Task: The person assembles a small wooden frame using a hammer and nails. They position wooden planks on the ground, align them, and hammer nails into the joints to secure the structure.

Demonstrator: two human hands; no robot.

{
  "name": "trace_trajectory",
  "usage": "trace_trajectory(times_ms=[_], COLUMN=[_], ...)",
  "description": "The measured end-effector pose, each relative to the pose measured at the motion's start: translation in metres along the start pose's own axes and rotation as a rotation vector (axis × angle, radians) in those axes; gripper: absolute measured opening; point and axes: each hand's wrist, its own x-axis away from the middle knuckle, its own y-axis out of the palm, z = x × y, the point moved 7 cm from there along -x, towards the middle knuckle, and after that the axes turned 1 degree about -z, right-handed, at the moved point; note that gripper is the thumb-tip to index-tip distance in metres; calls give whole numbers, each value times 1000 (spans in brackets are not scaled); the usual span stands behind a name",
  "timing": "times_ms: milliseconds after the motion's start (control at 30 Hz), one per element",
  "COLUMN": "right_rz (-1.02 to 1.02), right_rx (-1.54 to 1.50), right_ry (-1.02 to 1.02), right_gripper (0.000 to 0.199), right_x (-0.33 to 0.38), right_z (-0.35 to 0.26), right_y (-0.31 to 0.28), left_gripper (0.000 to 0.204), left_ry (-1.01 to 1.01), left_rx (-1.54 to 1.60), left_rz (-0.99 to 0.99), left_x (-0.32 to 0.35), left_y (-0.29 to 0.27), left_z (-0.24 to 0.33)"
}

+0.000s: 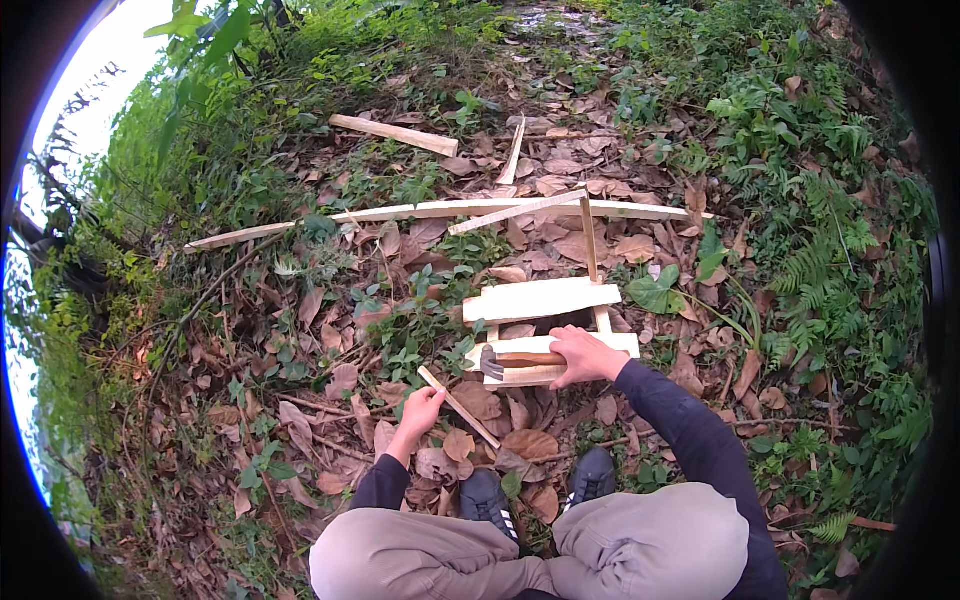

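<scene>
Leaf-strewn ground point(240, 360) bears a long plank point(400, 212) and, nearer, a slatted wooden frame point(540, 299); near its front, a thin strip point(464, 411), pinched in the left hand point(425, 408); on the frame, a hammer point(520, 358), the right hand point(586, 355) curled over its handle.

Open room left of the wooden frame point(541, 301), thin stick point(590, 240) and long plank point(400, 212) obstructing its far side

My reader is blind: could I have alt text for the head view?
A person's right hand grips a hammer over a small wooden frame; the left hand holds a thin stick. Wood strips lie beyond on leafy ground.
</scene>
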Motion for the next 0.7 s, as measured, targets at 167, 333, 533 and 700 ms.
trace_trajectory(times_ms=[167,333,533,700], right_rz=[-51,-263,-567,-947], right_rx=[-67,-147,-160,1], right_ry=[-47,-20,75,243], right_gripper=[64,64,75,82], right_x=[13,31,47,55], right_z=[-13,-27,-28,-26], right_y=[-32,-76,-122,-146], left_gripper=[44,41,42,46], left_ry=[-7,9,203,67], left_rx=[-87,-71,-34,278], left_rz=[73,112,317,364], left_x=[11,10,15,3], left_y=[-6,-4,-16,-15], left_z=[6,1,31,39])
